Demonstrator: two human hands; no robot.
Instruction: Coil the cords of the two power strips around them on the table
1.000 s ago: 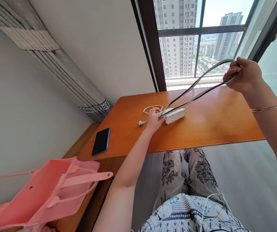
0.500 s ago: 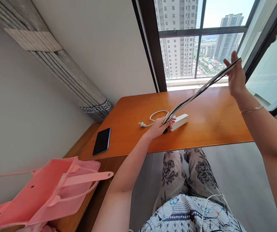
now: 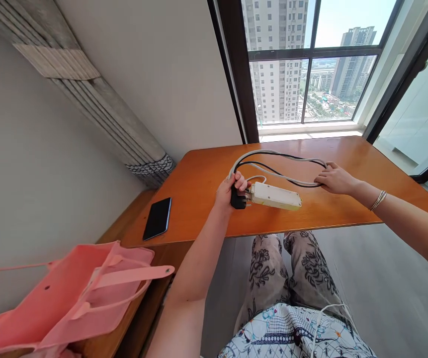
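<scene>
A bundle of black and white cables [image 3: 273,153] stretches between my hands in a long loop above the table. My left hand [image 3: 232,188] is closed around one end of it, with a black plug [image 3: 238,200] sticking out below the fingers. Its metal prongs point right, toward a white power strip [image 3: 276,196] just beside the hand; whether they touch I cannot tell. My right hand [image 3: 335,179] grips the far end of the loop, fingers curled over it. A short piece of white cord [image 3: 257,177] shows behind the power strip.
The wooden table [image 3: 202,199] runs up to the window. A dark phone [image 3: 157,219] lies near its left front edge. A pink bag [image 3: 98,293] stands open at lower left on a wooden surface. A grey curtain [image 3: 124,129] hangs along the left wall.
My right hand has come down from in front of the window to just over the table, and the taut cables have slackened into a loop. My left hand has shifted left, showing the black plug.
</scene>
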